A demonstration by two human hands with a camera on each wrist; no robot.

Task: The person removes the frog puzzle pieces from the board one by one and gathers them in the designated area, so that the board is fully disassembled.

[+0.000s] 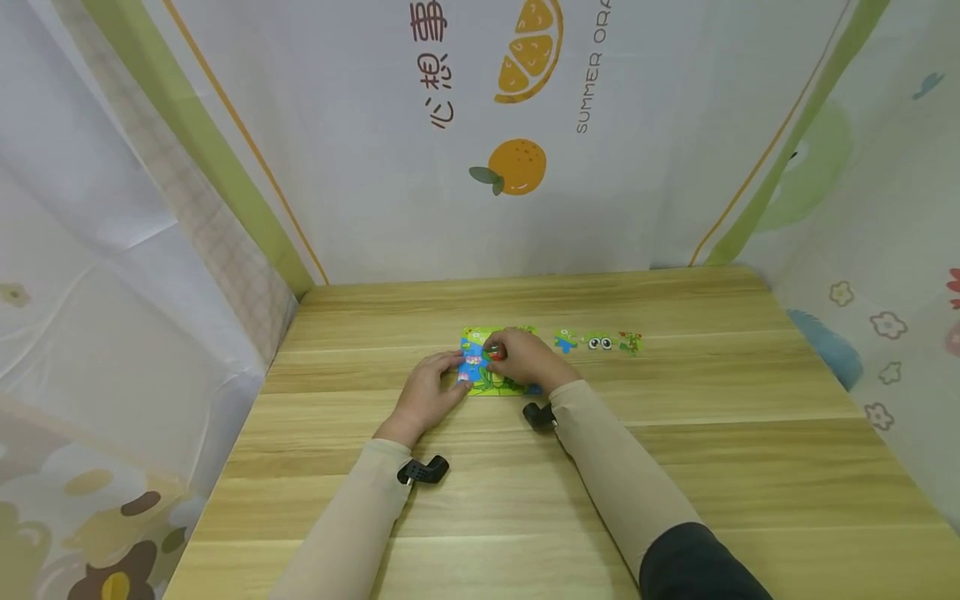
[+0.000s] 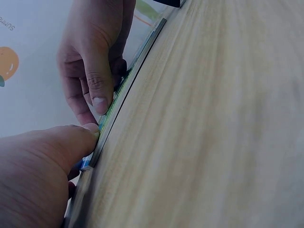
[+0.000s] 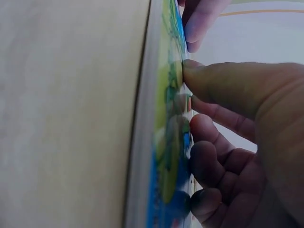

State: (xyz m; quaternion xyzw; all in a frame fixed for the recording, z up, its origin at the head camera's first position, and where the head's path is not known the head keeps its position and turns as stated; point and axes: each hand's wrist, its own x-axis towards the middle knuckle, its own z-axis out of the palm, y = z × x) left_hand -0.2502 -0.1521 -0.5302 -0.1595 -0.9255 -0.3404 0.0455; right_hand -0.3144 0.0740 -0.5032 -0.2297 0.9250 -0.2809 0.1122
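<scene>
A flat, bright puzzle board (image 1: 474, 337) with a green and blue picture lies on the table. My left hand (image 1: 429, 392) grips its left side, the thumb (image 2: 78, 142) on the near left corner and the other fingers along the edge. Over the middle of the board is my right hand (image 1: 525, 358), pinching a small red and green piece (image 1: 497, 352) between thumb and fingertips. In the right wrist view the thumb (image 3: 213, 80) reaches the surface of the board (image 3: 166, 109), and the other fingers are curled close to it. The right hand hides part of the picture.
Right of the board lie three loose pieces in a row: a blue and green one (image 1: 566, 342), one with two big eyes (image 1: 600, 342) and a green and red one (image 1: 631, 342). Printed curtains (image 1: 420, 208) hang behind and beside the wooden table (image 1: 480, 517).
</scene>
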